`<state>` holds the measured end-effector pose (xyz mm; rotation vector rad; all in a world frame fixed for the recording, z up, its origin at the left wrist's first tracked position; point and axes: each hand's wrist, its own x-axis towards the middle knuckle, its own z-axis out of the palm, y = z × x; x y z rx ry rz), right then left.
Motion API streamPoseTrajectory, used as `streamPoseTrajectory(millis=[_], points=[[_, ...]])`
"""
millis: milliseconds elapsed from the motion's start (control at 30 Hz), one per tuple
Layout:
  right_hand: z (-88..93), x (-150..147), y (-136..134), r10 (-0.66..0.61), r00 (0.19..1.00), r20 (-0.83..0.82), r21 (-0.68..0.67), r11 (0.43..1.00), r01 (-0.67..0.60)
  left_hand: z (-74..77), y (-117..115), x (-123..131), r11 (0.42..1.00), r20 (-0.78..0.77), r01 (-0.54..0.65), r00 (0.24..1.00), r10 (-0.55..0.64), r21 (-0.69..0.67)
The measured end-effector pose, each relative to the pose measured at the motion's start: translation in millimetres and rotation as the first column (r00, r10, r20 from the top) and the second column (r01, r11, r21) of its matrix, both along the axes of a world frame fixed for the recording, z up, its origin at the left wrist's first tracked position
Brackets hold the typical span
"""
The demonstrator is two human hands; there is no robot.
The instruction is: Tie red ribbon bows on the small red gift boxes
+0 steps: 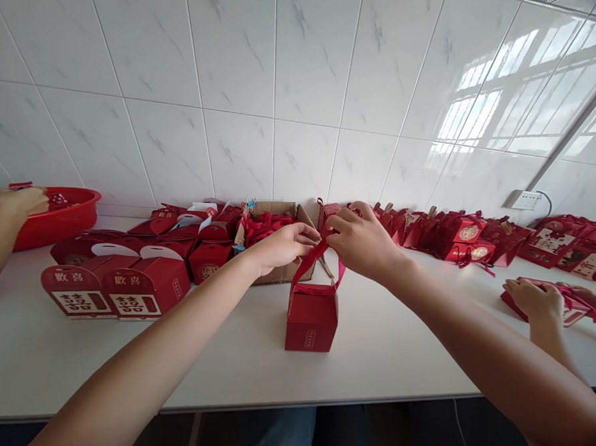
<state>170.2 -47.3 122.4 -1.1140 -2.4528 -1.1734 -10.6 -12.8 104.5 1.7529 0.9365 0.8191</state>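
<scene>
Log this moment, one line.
left hand: at ribbon | right hand: holding ribbon | red box: upright on table, below hands | cardboard carton: behind red box

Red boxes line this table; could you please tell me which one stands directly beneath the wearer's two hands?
The lone box at front centre: its ribbon rises between the left hand and right hand, while other boxes sit behind or to either side.

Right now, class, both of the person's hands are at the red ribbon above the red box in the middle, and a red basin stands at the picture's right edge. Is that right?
Not quite: the head view shows the red basin at the picture's left edge, not the right. The left hand and right hand are at the red ribbon above the red box in the middle.
</scene>
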Motion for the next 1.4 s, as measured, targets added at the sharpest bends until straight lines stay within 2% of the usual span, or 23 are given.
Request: streamPoseTrajectory(millis=[100, 167, 233, 300, 333, 400, 467, 600, 667, 700, 767, 900, 1067, 1267, 1333, 1400], points=[[-1.9, 0.7, 1.1, 0.005, 0.999, -0.050, -0.007, 1.000, -0.005, 0.5, 0.4, 4.4, 0.999, -0.006, -0.012, 1.000, 0.012, 0.051], [-3.4, 1.7, 2.8, 0.017, 0.992, -0.122, -0.045, 0.999, -0.023, -0.1, 1.7, 5.7, 0.988, 0.009, -0.064, 0.998, 0.063, 0.140], [-6.4, 3.4, 6.1, 0.057, 0.964, -0.258, -0.111, 0.990, -0.088, -0.3, 2.8, 5.1, 0.964, 0.036, -0.110, 0.994, 0.104, 0.243], [-11.3, 5.5, 10.5, 0.123, 0.880, -0.459, -0.169, 0.960, -0.223, 0.8, 2.7, 2.5, 0.924, 0.047, -0.122, 0.993, 0.112, 0.364], [-14.5, 6.6, 12.7, 0.150, 0.807, -0.572, -0.183, 0.935, -0.303, 1.7, 2.3, 0.7, 0.890, 0.036, -0.121, 0.992, 0.118, 0.439], [-21.6, 8.4, 16.1, 0.148, 0.612, -0.777, -0.188, 0.873, -0.450, 3.9, 1.1, -3.3, 0.798, -0.005, -0.120, 0.988, 0.153, 0.591], [-28.6, 9.4, 17.4, 0.053, 0.402, -0.914, -0.194, 0.814, -0.548, 5.8, 0.0, -7.1, 0.720, -0.050, -0.109, 0.979, 0.197, 0.685], [-40.3, 8.6, 16.2, -0.240, 0.038, -0.970, -0.197, 0.688, -0.699, 6.9, -0.8, -11.8, 0.704, -0.103, -0.089, 0.969, 0.225, 0.704], [-44.3, 7.0, 15.5, -0.335, -0.086, -0.938, -0.148, 0.613, -0.776, 6.1, -1.0, -12.6, 0.701, -0.110, -0.086, 0.967, 0.230, 0.708], [-45.8, 6.0, 15.4, -0.368, -0.122, -0.922, -0.126, 0.581, -0.804, 5.5, -1.1, -12.7, 0.699, -0.110, -0.085, 0.967, 0.230, 0.710], [-47.4, 4.0, 15.6, -0.419, -0.151, -0.895, -0.115, 0.546, -0.830, 3.9, -1.4, -12.4, 0.694, -0.108, -0.085, 0.967, 0.229, 0.715], [-44.4, 2.1, 17.1, -0.401, -0.145, -0.905, -0.127, 0.579, -0.806, 0.7, -1.9, -11.0, 0.697, -0.108, -0.081, 0.969, 0.222, 0.712], [-35.1, 2.9, 16.2, -0.325, -0.053, -0.944, -0.174, 0.629, -0.758, -0.1, -2.7, -10.8, 0.696, -0.093, -0.078, 0.974, 0.205, 0.714], [-31.3, 3.9, 12.5, -0.305, 0.057, -0.951, -0.250, 0.641, -0.726, 3.9, -6.6, -12.9, 0.687, -0.123, -0.064, 0.968, 0.220, 0.724], [-32.0, 4.7, 12.9, -0.311, 0.046, -0.949, -0.242, 0.631, -0.737, 5.4, -7.1, -14.5, 0.693, -0.123, -0.068, 0.967, 0.223, 0.717], [-33.6, 6.0, 13.7, -0.310, -0.009, -0.951, -0.190, 0.605, -0.773, 7.1, -6.9, -16.9, 0.701, -0.111, -0.083, 0.968, 0.227, 0.709]])
